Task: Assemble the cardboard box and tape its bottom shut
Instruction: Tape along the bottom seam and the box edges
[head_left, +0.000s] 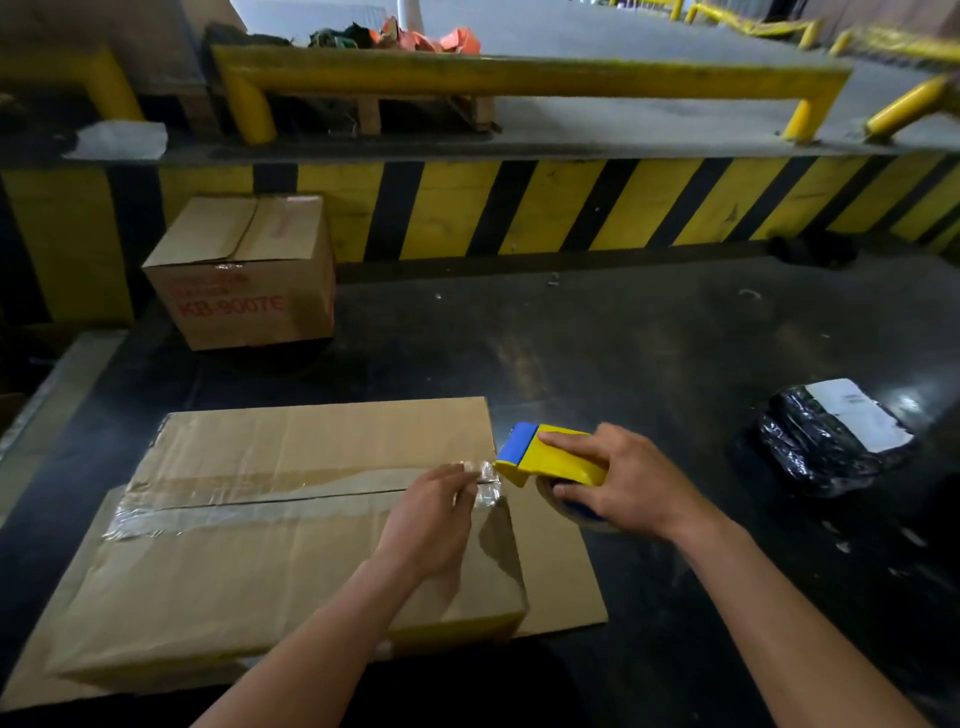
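Observation:
A large brown cardboard box lies bottom-up on the dark table, its two flaps meeting in a seam that runs left to right. Clear tape covers most of the seam, with an older strip above it. My left hand rests on the box near the seam's right end, fingers pressing the crumpled end of the tape at the edge. My right hand grips a yellow and blue tape dispenser just off the box's right edge, its blue end pointing at the tape end.
A smaller taped box with red print stands at the back left. A black plastic-wrapped parcel with a white label lies at the right. A yellow and black striped wall runs behind the table, with yellow rails above.

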